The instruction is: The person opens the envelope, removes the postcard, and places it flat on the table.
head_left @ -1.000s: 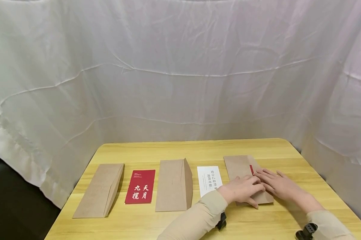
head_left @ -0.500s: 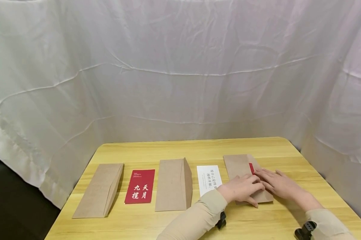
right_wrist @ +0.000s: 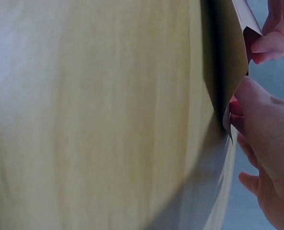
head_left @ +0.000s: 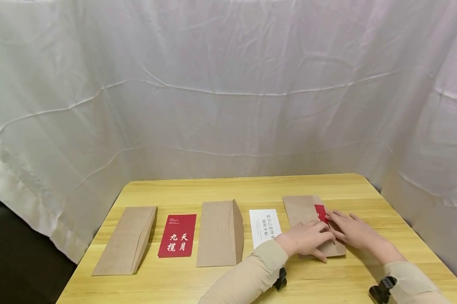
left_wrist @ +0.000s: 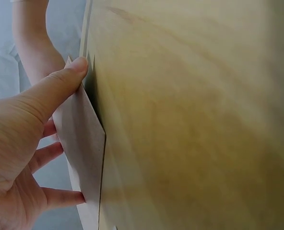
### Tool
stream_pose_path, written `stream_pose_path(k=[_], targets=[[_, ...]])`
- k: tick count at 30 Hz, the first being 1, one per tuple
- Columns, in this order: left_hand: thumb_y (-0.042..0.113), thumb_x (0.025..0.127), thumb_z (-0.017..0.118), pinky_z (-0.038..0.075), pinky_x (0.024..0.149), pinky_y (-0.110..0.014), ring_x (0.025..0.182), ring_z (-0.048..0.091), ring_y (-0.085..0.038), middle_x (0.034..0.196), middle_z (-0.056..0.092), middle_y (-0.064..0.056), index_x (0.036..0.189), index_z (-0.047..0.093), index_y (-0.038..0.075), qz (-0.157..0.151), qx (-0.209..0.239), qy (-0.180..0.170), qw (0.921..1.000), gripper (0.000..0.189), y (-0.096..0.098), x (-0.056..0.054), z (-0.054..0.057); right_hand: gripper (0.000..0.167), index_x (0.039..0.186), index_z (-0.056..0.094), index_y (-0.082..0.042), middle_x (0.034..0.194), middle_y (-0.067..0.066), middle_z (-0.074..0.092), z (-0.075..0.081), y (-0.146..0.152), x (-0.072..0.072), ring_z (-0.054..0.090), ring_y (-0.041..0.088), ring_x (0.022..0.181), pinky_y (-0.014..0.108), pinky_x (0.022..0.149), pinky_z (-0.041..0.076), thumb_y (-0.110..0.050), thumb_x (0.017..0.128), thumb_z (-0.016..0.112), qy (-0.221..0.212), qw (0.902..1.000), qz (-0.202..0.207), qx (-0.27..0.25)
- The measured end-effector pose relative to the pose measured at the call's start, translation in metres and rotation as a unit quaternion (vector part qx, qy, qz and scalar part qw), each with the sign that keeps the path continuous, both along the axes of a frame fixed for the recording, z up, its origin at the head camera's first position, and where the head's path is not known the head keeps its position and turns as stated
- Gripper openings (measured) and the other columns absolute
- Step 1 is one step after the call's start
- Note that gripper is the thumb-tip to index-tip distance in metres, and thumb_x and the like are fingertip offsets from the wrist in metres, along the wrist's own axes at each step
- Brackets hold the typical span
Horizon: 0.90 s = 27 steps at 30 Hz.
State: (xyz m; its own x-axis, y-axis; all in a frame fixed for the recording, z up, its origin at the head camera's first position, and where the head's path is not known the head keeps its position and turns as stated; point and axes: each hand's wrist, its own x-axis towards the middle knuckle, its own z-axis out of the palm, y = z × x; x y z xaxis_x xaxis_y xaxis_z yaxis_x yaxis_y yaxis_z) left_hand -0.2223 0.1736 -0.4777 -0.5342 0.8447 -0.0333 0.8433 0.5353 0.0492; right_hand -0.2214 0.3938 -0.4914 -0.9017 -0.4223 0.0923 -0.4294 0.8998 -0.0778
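A brown paper envelope (head_left: 299, 208) lies at the right of the table, its flap side to the right. A red card (head_left: 320, 210) shows part of its length at the envelope's opening. My left hand (head_left: 306, 239) presses on the envelope with spread fingers, its thumb (left_wrist: 77, 65) at the near edge. At the opening, my right hand (head_left: 355, 231) pinches the red card between thumb and fingers. Seen from the right wrist, the right thumb (right_wrist: 251, 91) lies against the paper's edge, and the fingers behind it are partly hidden.
Left of my hands lie a white printed card (head_left: 264, 223), a second brown envelope (head_left: 214, 234), a red card with white characters (head_left: 177, 236) and a third envelope (head_left: 123, 240), in a row on the wooden table (head_left: 228, 191). A pale curtain (head_left: 228, 105) surrounds the table.
The red card shows more beyond the envelope's opening, growing from a thin strip to a wider piece. My right hand has shifted slightly right; my left hand stays in place.
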Motion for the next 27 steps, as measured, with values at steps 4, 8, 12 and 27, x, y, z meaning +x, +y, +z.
stream_pose_path(k=[4,8,12,27], targets=[[0.065,0.079,0.064,0.044,0.102,-0.034,0.138,0.028,0.0,0.141,0.037,0.021,0.129,0.047,0.046,-0.001,0.006,-0.01,0.9999,0.055,0.0,0.0,0.001,0.065,0.14,0.047,0.002,0.138,0.025,0.054,0.0,0.001,0.0,0.046,0.045,0.131,0.065,0.104,0.033,-0.042,0.094,0.059,0.009,1.0,0.001,0.003],[0.065,0.079,0.064,0.044,0.102,-0.032,0.136,0.031,0.0,0.14,0.037,0.021,0.128,0.047,0.046,-0.001,0.006,-0.017,0.9998,0.055,-0.001,0.001,0.003,0.065,0.138,0.05,0.002,0.138,0.024,0.055,0.002,0.005,0.0,0.044,0.046,0.132,0.065,0.105,0.031,-0.043,0.093,0.062,0.01,0.9999,-0.005,-0.013],[0.066,0.079,0.063,0.044,0.099,-0.028,0.134,0.034,-0.001,0.142,0.036,0.021,0.131,0.046,0.045,0.0,-0.004,-0.009,0.9999,0.058,-0.001,0.002,0.004,0.064,0.137,0.052,-0.001,0.139,0.024,0.054,0.003,0.011,0.0,0.043,0.047,0.133,0.066,0.105,0.028,-0.044,0.091,0.063,0.0,0.9995,-0.007,-0.03],[0.067,0.079,0.062,0.046,0.097,-0.025,0.13,0.037,0.0,0.139,0.038,0.02,0.133,0.044,0.045,-0.002,-0.01,0.0,0.9999,0.061,0.0,0.0,0.002,0.062,0.142,0.048,-0.007,0.149,0.022,0.043,0.001,0.019,-0.001,0.036,0.045,0.138,0.068,0.107,0.024,-0.045,0.094,0.058,0.001,0.9997,-0.014,-0.022]])
